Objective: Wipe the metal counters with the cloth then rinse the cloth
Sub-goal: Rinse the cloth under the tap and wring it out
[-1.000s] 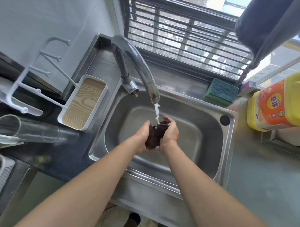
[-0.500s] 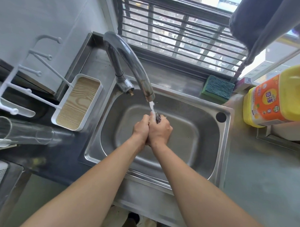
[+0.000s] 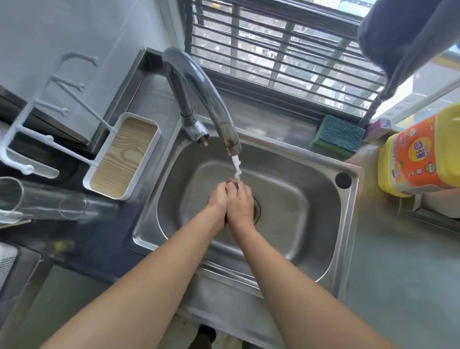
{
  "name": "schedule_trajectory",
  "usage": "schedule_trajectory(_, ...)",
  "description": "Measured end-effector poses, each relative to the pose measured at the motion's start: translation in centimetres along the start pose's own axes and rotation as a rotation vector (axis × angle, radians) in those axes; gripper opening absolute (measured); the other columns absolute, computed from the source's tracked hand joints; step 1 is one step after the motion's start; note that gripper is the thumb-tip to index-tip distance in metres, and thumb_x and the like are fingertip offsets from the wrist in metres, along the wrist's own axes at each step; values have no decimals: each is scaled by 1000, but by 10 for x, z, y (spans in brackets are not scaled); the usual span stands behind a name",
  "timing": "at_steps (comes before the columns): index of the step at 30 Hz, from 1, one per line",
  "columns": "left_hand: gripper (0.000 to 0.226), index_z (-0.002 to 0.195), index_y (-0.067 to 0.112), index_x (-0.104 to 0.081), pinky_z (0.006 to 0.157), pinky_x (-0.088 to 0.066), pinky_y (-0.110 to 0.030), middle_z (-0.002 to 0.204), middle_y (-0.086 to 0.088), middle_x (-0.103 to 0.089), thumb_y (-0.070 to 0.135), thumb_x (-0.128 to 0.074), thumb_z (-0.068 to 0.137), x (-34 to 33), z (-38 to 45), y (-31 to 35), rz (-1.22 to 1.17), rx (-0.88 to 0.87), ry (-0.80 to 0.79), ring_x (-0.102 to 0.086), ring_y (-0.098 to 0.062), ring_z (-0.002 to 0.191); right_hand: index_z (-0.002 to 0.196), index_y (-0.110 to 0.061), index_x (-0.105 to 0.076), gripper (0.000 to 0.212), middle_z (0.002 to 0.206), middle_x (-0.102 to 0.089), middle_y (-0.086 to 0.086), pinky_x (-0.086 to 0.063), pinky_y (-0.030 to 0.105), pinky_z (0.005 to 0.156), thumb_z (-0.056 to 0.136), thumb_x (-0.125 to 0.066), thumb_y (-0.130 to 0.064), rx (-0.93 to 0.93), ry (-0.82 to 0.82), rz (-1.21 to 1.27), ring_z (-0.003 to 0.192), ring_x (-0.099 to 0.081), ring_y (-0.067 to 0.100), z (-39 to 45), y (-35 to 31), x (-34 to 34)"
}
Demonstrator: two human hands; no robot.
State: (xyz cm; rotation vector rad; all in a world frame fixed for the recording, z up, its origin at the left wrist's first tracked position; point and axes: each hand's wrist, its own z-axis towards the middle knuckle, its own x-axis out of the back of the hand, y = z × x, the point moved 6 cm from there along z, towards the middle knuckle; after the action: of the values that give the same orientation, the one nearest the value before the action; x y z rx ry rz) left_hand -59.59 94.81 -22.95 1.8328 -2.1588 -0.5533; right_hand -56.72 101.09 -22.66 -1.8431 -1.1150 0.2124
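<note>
Cloth hidden between clasped hands (image 3: 231, 200) under running water (image 3: 236, 167).

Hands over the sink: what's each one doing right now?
Left hand: curled, pressed against the right; cloth hidden, cannot tell.
Right hand: curled likewise under the water stream; cannot tell.

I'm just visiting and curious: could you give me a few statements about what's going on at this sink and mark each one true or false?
1. Water runs from the faucet onto the hands. True.
2. The left hand and right hand are pressed together over the sink. True.
3. The green sponge lies in the basin. False: it sits on the ledge by the window.
4. The yellow detergent jug stands left of the sink. False: it stands to the right.
5. The cloth is spread out flat. False: it is hidden between the hands.
</note>
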Motion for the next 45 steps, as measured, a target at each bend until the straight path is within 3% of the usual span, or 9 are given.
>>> schedule_trajectory(4, 30, 89, 16, -70, 75, -50, -32, 85, -5, -68, 44, -61, 93, -3, -2, -10, 43, 10, -97, -64, -22, 83, 95, -4, -66, 36, 96, -66, 17, -23, 27, 67, 101, -52, -36, 111, 218, -210, 93, -59, 34, 1, -1, 20)
schedule_trajectory(9, 30, 69, 14, -64, 45, -43, -18, 57, -4, -57, 26, -53, 94, 7, 1, -10, 95, -6, -133, -53, -15, 44, 72, -14, -65, 47, 86, -71, 14, -32, 32, 69, 99, -49, -48, -69, 229, -150, 78, -52, 27, 7, -8, 37)
schedule_trajectory(16, 40, 82, 15, -61, 61, -52, -31, 72, -10, -69, 48, -44, 97, 22, 1, 5, -126, 47, 33, -66, -27, 66, 73, -16, -64, 24, 57, -61, -2, -50, 32, 65, 91, -48, -18, -417, 74, 567, 59, -58, 17, 5, 7, 23)
schedule_trajectory(22, 56, 77, 15, -65, 70, -49, -29, 77, -5, -67, 51, -33, 104, -3, 0, 0, -82, 42, -101, -62, -20, 75, 99, -12, -67, 31, 107, -62, 15, -39, 34, 87, 97, -52, -40, -84, 98, -122, 103, -56, 32, 1, -2, 1)
schedule_trajectory(29, 33, 62, 19, -56, 37, -36, -15, 52, 2, -53, 32, -55, 93, 1, -2, 2, 63, -17, -76, -49, -14, 39, 89, -9, -71, 41, 95, -73, 15, -37, 32, 76, 99, -51, -43, -61, 272, -128, 94, -63, 32, 7, -18, 33)
schedule_trajectory(33, 35, 67, 20, -48, 42, -41, -18, 57, -1, -52, 38, -45, 97, 12, 2, -3, -31, 30, -142, -50, -16, 44, 64, -14, -65, 49, 71, -68, 6, -50, 34, 74, 100, -48, -42, -304, 198, 215, 73, -62, 28, 12, -9, 39)
schedule_trajectory(37, 38, 97, 11, -63, 70, -57, -37, 96, -18, -73, 41, -39, 99, 23, 10, 1, -187, 69, 3, -69, -31, 83, 76, -10, -70, 34, 65, -68, 7, -53, 26, 60, 95, -46, -26, -497, 65, 674, 56, -62, 20, 6, 2, 27)
schedule_trajectory(42, 41, 83, 11, -68, 70, -52, -29, 82, -8, -71, 33, -37, 99, 7, 11, -2, -101, 65, -49, -65, -23, 81, 111, -14, -73, 46, 118, -65, 12, -43, 37, 100, 83, -46, -39, 5, -102, -138, 111, -56, 26, 3, -4, -8)
schedule_trajectory(45, 44, 93, 17, -70, 88, -53, -34, 100, -8, -72, 47, -39, 100, 3, 10, -9, -77, 38, -62, -66, -24, 95, 100, -10, -64, 33, 101, -58, 13, -43, 38, 83, 97, -50, -39, 182, 48, -365, 99, -56, 33, 1, -3, -1)
